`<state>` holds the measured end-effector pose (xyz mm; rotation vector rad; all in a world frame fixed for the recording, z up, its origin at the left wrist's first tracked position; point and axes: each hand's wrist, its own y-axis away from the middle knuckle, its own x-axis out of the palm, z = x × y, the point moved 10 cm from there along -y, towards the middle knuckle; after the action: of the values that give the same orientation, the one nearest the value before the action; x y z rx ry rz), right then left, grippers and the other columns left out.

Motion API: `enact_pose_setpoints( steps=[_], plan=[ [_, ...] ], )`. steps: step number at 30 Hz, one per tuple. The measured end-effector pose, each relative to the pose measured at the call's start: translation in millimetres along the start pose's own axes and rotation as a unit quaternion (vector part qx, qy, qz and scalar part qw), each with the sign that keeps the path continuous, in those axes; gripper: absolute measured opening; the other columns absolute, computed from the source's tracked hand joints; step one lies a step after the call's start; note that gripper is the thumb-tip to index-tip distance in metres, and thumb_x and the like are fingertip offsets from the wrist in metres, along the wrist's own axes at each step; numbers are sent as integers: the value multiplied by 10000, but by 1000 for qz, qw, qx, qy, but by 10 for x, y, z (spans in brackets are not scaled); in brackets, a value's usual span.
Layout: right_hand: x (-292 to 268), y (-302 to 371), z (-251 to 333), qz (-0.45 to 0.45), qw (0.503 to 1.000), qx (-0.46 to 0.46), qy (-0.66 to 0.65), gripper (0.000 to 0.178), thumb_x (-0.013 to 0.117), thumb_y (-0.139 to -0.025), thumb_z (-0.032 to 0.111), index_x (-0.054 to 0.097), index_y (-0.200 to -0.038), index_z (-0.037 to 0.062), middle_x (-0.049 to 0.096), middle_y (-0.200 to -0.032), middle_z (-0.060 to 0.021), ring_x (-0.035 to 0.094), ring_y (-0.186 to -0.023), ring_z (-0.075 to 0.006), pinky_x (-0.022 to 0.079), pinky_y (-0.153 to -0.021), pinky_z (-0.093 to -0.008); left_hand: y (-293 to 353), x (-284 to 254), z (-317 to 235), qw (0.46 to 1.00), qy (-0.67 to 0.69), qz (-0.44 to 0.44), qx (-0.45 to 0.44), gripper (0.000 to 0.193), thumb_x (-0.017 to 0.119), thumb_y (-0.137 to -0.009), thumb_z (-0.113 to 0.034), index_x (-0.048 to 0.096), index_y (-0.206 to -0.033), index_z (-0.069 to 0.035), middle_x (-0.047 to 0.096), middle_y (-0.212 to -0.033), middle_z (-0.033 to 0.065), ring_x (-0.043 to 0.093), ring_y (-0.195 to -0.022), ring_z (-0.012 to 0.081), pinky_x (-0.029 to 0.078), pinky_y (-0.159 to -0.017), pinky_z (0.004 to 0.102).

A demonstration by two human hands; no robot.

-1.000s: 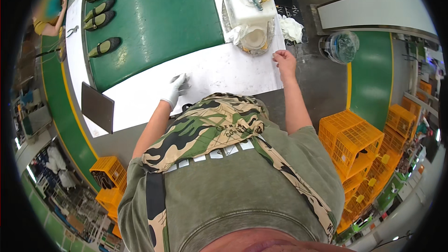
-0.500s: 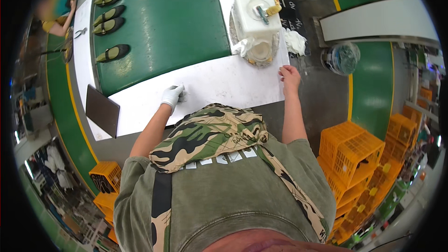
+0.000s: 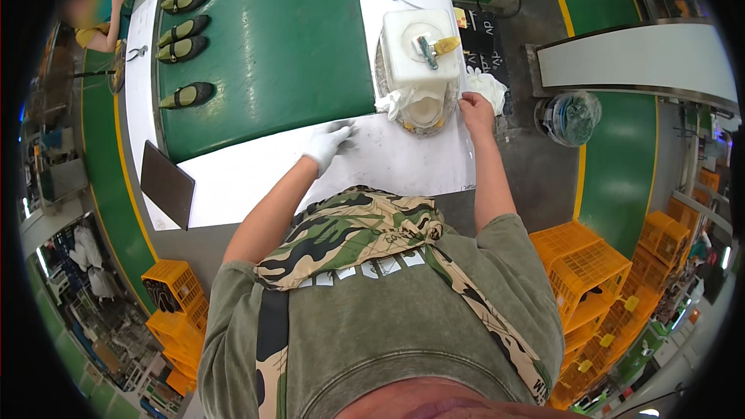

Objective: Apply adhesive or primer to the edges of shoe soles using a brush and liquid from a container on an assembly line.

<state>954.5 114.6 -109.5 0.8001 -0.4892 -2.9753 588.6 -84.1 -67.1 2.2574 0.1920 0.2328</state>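
My left hand (image 3: 329, 144), in a white glove with dark-grey fingertips, is over the white tabletop (image 3: 256, 167) near the green conveyor belt's edge. Its fingers point right, stretched out, and nothing shows in them. My bare right hand (image 3: 476, 115) is at the table's right edge, fingers curled together; what they hold, if anything, is hidden. Just left of it stands a white boxy plastic container (image 3: 419, 31) on a plastic-wrapped round base (image 3: 425, 126), with a green and yellow piece (image 3: 436, 48) on top. A crumpled white cloth (image 3: 486, 91) lies beyond my right hand.
Dark-green strap shoes (image 3: 186, 95) line the left side of the green belt (image 3: 272, 46). A dark board (image 3: 167, 186) leans at the table's left corner. Orange crates (image 3: 582, 264) are stacked behind right and left (image 3: 174, 283). A co-worker (image 3: 97, 19) sits far left.
My left hand has moved right and forward over the tabletop, its fingers now straighter. My right hand has slid slightly along the edge, nearer the container. The head view has shifted a little.
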Motion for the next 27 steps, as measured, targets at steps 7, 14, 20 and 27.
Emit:
enact_pose_setpoints(
  steps=[7,14,20,27],
  plan=[
    [208,-175,142,38,998,12,47,296,715,-755,117,725,-1028,4,735,-876,-100,698,-784,-196,551,-746,-318,-924,555,-107,997,-57,3,43,369,561,-975,-97,557,-1335,-11,685,-1082,70,664,-838,135,534,-698,266],
    [135,-228,296,23,990,-20,136,290,663,-718,101,743,-993,56,739,-850,-115,714,-810,-257,553,-775,-357,-1090,618,-54,998,-39,-18,-37,307,652,-935,-186,627,-1189,-13,707,-939,75,685,-729,190,552,-633,338],
    [159,-519,541,38,983,-81,163,268,649,-726,88,754,-972,73,739,-862,-120,714,-814,-261,554,-761,-358,-1099,716,1,998,-39,-10,-52,307,626,-948,-208,630,-1170,4,712,-906,95,699,-709,231,559,-609,367],
    [356,-896,783,83,976,-113,169,276,664,-707,58,748,-969,45,743,-854,-116,717,-788,-229,557,-751,-327,-972,856,-8,995,23,-11,-94,312,571,-963,-183,605,-1203,13,706,-967,118,707,-757,270,577,-647,441]
  ],
)
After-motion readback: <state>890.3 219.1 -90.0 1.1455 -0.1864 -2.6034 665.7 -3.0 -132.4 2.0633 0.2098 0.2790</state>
